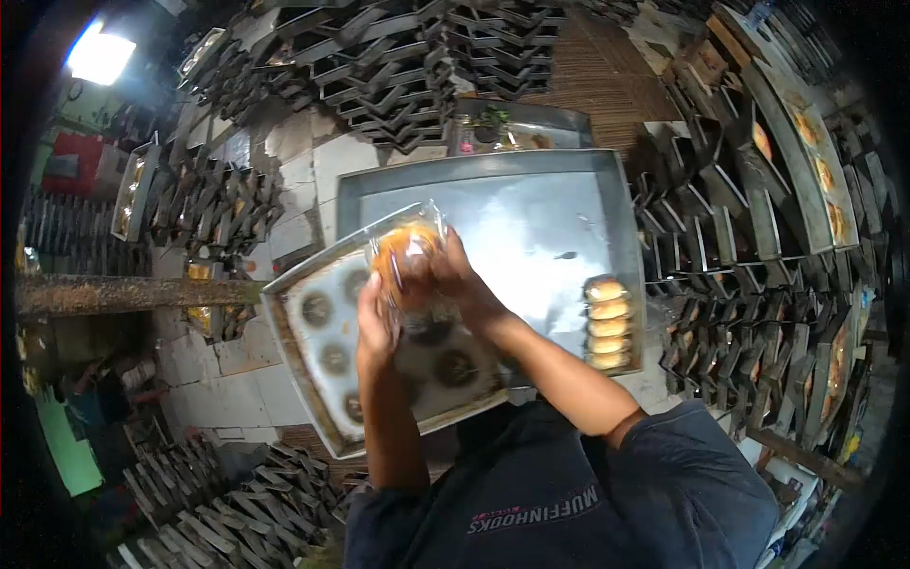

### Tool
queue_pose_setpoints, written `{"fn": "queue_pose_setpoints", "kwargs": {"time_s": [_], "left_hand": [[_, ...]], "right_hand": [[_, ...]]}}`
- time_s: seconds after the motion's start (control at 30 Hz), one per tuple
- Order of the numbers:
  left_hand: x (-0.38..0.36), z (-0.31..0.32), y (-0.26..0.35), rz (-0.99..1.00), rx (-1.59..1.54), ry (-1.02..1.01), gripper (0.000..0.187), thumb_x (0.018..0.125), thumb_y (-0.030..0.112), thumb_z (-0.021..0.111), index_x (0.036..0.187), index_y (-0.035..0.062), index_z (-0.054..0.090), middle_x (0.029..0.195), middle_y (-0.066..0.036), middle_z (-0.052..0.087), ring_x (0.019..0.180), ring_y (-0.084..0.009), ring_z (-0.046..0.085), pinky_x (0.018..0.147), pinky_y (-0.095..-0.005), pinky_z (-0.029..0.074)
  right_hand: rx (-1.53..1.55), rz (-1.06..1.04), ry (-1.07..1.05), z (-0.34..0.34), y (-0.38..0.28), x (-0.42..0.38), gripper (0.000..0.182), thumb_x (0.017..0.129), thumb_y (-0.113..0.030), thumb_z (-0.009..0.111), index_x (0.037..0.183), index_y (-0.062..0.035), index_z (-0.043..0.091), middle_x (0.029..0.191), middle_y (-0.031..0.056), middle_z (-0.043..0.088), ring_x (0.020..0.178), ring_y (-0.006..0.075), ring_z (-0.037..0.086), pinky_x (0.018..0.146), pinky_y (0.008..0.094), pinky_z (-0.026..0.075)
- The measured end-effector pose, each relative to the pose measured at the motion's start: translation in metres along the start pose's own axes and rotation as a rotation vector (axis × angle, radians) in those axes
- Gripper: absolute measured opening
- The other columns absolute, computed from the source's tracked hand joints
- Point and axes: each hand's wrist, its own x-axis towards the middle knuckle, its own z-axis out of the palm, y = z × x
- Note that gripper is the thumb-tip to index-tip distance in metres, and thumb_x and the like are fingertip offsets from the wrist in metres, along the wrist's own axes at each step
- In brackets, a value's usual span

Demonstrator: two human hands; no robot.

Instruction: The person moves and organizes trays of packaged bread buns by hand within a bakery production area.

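A golden-brown bread roll in a clear plastic bag (408, 248) is held up above the trays. My left hand (376, 318) grips the bag from the left and below, fingers closed around its side. On the other side, my right hand (463, 284) is closed against the bag; its fingertips are partly hidden in shadow. Beneath my hands lies a tilted baking tray (308, 403) with dark round marks on its pale bottom. A larger metal tray (512, 204) sits behind it, with a row of golden rolls (608, 327) packed along its right side.
Several stacks of metal trays (393, 71) stand at the back, with more tray stacks (227, 498) at lower left. At right, other stacks hold a long tray of wrapped bread (820, 175). A wooden beam (142, 292) juts in from the left. A small potted plant (490, 121) stands behind the large tray.
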Motion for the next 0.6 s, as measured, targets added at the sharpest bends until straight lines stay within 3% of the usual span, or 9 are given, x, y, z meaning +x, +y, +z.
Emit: {"fn": "queue_pose_setpoints", "kwargs": {"time_s": [0.07, 0.17, 0.2, 0.27, 0.33, 0.4, 0.5, 0.57, 0.6], "left_hand": [[0.000, 0.050, -0.039, 0.038, 0.136, -0.042, 0.054, 0.094, 0.039, 0.037, 0.129, -0.0005, 0.046, 0.120, -0.015, 0.055, 0.109, -0.0280, 0.054, 0.099, -0.0416, 0.041], [0.058, 0.086, -0.185, -0.203, 0.261, 0.002, 0.059, 0.091, 0.045, 0.042, 0.130, 0.0012, 0.046, 0.120, -0.015, 0.055, 0.104, -0.0284, 0.054, 0.098, -0.0427, 0.041], [0.082, 0.104, -0.214, -0.384, 0.125, -0.032, 0.061, 0.090, 0.048, 0.044, 0.130, 0.0017, 0.046, 0.120, -0.015, 0.054, 0.105, -0.0291, 0.054, 0.096, -0.0429, 0.042], [0.117, 0.154, -0.245, -0.732, -0.052, -0.037, 0.066, 0.087, 0.052, 0.048, 0.130, 0.0024, 0.046, 0.120, -0.016, 0.054, 0.108, -0.0312, 0.053, 0.094, -0.0433, 0.043], [0.121, 0.206, -0.231, -0.432, 0.260, -0.195, 0.065, 0.088, 0.052, 0.042, 0.131, 0.0040, 0.047, 0.125, -0.017, 0.053, 0.115, -0.0361, 0.050, 0.096, -0.0471, 0.040], [0.183, 0.181, -0.288, -1.292, 0.105, -0.224, 0.064, 0.089, 0.053, 0.033, 0.131, 0.0069, 0.048, 0.131, -0.019, 0.050, 0.121, -0.0409, 0.045, 0.101, -0.0529, 0.034], [0.238, 0.129, -0.391, -1.380, 0.022, -0.335, 0.061, 0.091, 0.048, 0.026, 0.132, 0.0095, 0.048, 0.135, -0.019, 0.047, 0.122, -0.0425, 0.043, 0.103, -0.0565, 0.030], [0.249, 0.133, -0.409, -1.317, 0.065, -0.411, 0.060, 0.093, 0.045, 0.024, 0.134, 0.0078, 0.046, 0.135, -0.022, 0.046, 0.126, -0.0414, 0.038, 0.102, -0.0586, 0.028], [0.243, 0.153, -0.402, -1.281, 0.162, -0.393, 0.060, 0.094, 0.043, 0.021, 0.136, 0.0063, 0.044, 0.135, -0.024, 0.045, 0.130, -0.0403, 0.034, 0.101, -0.0608, 0.026]], "right_hand": [[-0.124, 0.066, -0.147, -0.080, -0.009, -0.013, 0.084, 0.092, -0.040, 0.052, 0.147, -0.0076, -0.002, 0.148, 0.0196, 0.017, 0.139, 0.0283, 0.017, 0.112, 0.0382, 0.021], [0.159, 0.285, -0.004, -0.196, -0.019, -0.028, 0.068, 0.096, -0.056, 0.031, 0.144, -0.0086, 0.025, 0.140, 0.0163, 0.038, 0.130, 0.0276, 0.037, 0.108, 0.0377, 0.029], [0.220, 0.460, 0.221, -0.238, 0.028, -0.017, 0.075, 0.088, -0.065, 0.038, 0.137, -0.0084, 0.040, 0.134, 0.0146, 0.046, 0.120, 0.0287, 0.049, 0.102, 0.0405, 0.038], [0.419, 0.691, 0.302, -0.280, 0.010, -0.004, 0.079, 0.081, -0.072, 0.041, 0.129, -0.0093, 0.048, 0.125, 0.0140, 0.054, 0.108, 0.0299, 0.056, 0.093, 0.0456, 0.045], [0.607, 0.830, 0.384, -0.327, 0.080, 0.015, 0.075, 0.082, -0.072, 0.038, 0.123, -0.0110, 0.054, 0.115, 0.0142, 0.060, 0.102, 0.0294, 0.060, 0.086, 0.0495, 0.048], [0.627, 0.830, 0.471, -0.346, 0.129, 0.020, 0.070, 0.085, -0.068, 0.033, 0.116, -0.0103, 0.058, 0.111, 0.0146, 0.062, 0.095, 0.0294, 0.062, 0.077, 0.0520, 0.051], [0.222, 0.722, 0.296, -0.322, 0.060, -0.025, 0.060, 0.090, -0.049, 0.041, 0.127, -0.0014, 0.048, 0.125, 0.0234, 0.051, 0.113, 0.0355, 0.053, 0.092, 0.0519, 0.044], [-1.047, -0.028, 0.317, -0.300, 0.031, -0.050, 0.064, 0.086, -0.024, 0.049, 0.137, 0.0086, 0.028, 0.139, 0.0330, 0.028, 0.132, 0.0439, 0.029, 0.107, 0.0528, 0.028], [-1.039, -0.020, 0.302, -0.304, 0.035, -0.045, 0.064, 0.086, -0.024, 0.049, 0.137, 0.0086, 0.028, 0.139, 0.0330, 0.028, 0.132, 0.0439, 0.029, 0.107, 0.0528, 0.028]]}}
